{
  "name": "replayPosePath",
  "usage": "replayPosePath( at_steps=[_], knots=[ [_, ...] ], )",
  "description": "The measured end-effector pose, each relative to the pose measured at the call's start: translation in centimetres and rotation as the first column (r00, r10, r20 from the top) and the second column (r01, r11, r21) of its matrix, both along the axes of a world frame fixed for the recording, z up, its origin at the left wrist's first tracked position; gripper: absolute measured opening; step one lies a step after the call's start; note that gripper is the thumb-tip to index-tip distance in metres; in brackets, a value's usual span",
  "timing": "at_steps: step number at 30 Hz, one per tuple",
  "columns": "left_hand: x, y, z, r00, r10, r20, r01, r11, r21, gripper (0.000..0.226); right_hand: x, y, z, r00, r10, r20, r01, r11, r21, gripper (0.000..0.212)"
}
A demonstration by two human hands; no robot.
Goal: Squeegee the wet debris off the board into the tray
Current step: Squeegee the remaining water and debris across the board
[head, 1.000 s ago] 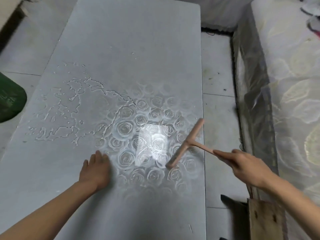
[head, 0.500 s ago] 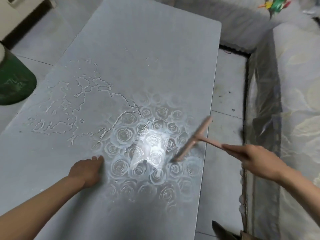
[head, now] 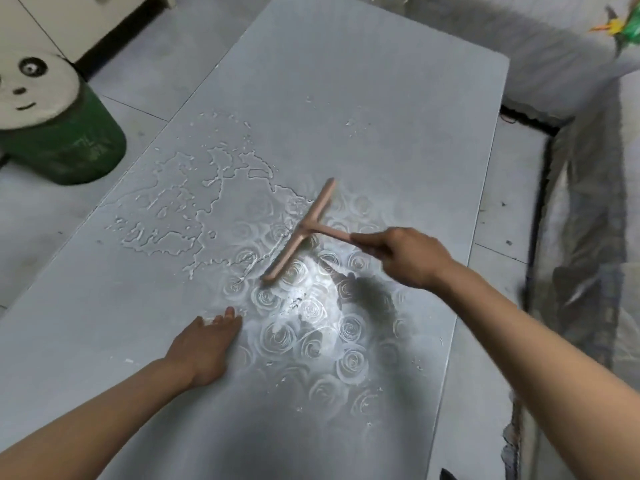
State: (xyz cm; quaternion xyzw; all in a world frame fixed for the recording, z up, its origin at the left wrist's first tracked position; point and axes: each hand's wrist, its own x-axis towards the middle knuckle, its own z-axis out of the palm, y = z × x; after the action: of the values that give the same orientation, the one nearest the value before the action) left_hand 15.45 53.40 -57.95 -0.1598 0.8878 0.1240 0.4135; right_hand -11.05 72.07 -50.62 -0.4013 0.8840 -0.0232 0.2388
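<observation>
water (head: 194, 209) pools mid-left on the board (head: 346, 81), so most sweeping looks undone; my right hand (head: 405, 254) grips the squeegee (head: 304, 230) beside it, left hand (head: 204, 344) flat, fingers straight; no tray visible.

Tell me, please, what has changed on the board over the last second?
The right hand has swept the squeegee left from the right edge of the board to the rim of the puddle, keeping its grip on the handle. The left hand stays flat on the board, and the puddle looks unchanged.
</observation>
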Motion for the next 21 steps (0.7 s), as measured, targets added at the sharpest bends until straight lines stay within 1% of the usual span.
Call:
replayPosePath(
  at_steps=[1, 2, 4, 5, 7, 8, 10, 11, 12, 14, 17, 19, 21],
  knots=[
    [0.1, 0.0, -0.1, 1.000, 0.001, 0.002, -0.001, 1.000, 0.012, 0.080, -0.1, 2.1, 0.8, 0.999, -0.032, 0.004, 0.032, 0.999, 0.000, 0.039],
    [0.4, -0.3, -0.2, 1.000, 0.005, -0.006, -0.005, 0.999, 0.032, 0.081, 0.2, 4.1, 1.7, 0.999, -0.053, -0.009, 0.053, 0.998, 0.034, 0.038],
    [0.8, -0.9, -0.2, 1.000, 0.009, -0.013, -0.008, 0.997, 0.073, 0.082, 2.7, 8.2, 2.9, 0.996, -0.084, -0.031, 0.087, 0.983, 0.162, 0.039],
    [0.9, -1.4, -0.2, 1.000, 0.003, -0.007, -0.003, 0.996, 0.090, 0.082, 4.5, 9.5, 3.0, 0.991, -0.133, -0.013, 0.133, 0.972, 0.193, 0.039],
    [1.1, -2.1, -0.2, 1.000, 0.007, -0.018, -0.004, 0.989, 0.146, 0.082, 7.8, 9.8, 2.2, 0.964, -0.255, 0.072, 0.240, 0.956, 0.171, 0.040],
    [1.3, -2.6, -0.2, 0.999, 0.036, -0.038, -0.028, 0.982, 0.186, 0.082, 9.0, 8.9, 1.6, 0.951, -0.297, 0.084, 0.285, 0.949, 0.132, 0.041],
    [0.7, -2.7, -0.2, 0.987, 0.128, -0.099, -0.099, 0.962, 0.254, 0.081, 9.7, 6.8, 0.6, 0.947, -0.314, 0.064, 0.310, 0.949, 0.062, 0.042],
    [2.5, -4.1, 0.0, 0.977, 0.170, -0.128, -0.127, 0.949, 0.287, 0.079, 11.2, 3.8, -0.5, 0.944, -0.319, 0.088, 0.316, 0.947, 0.046, 0.041],
    [2.5, -4.3, 0.1, 0.957, 0.221, -0.190, -0.156, 0.939, 0.307, 0.077, 11.1, 2.0, -0.8, 0.935, -0.341, 0.097, 0.340, 0.940, 0.024, 0.040],
    [3.4, -4.8, 0.1, 0.927, 0.256, -0.273, -0.172, 0.939, 0.298, 0.070, 11.7, 0.0, -0.8, 0.911, -0.394, 0.124, 0.399, 0.917, -0.021, 0.039],
    [6.5, -8.0, 1.1, 0.919, 0.235, -0.316, -0.182, 0.965, 0.188, 0.064, 15.4, -0.7, 0.9, 0.877, -0.455, 0.157, 0.470, 0.879, -0.079, 0.039],
    [8.1, -10.0, 1.3, 0.923, 0.222, -0.315, -0.193, 0.974, 0.121, 0.065, 19.8, 1.1, 2.6, 0.874, -0.469, 0.131, 0.478, 0.877, -0.045, 0.043],
    [9.5, -11.8, 1.8, 0.942, 0.230, -0.245, -0.223, 0.973, 0.058, 0.066, 25.0, 1.9, 3.4, 0.864, -0.496, 0.090, 0.492, 0.868, 0.058, 0.043]
  ],
)
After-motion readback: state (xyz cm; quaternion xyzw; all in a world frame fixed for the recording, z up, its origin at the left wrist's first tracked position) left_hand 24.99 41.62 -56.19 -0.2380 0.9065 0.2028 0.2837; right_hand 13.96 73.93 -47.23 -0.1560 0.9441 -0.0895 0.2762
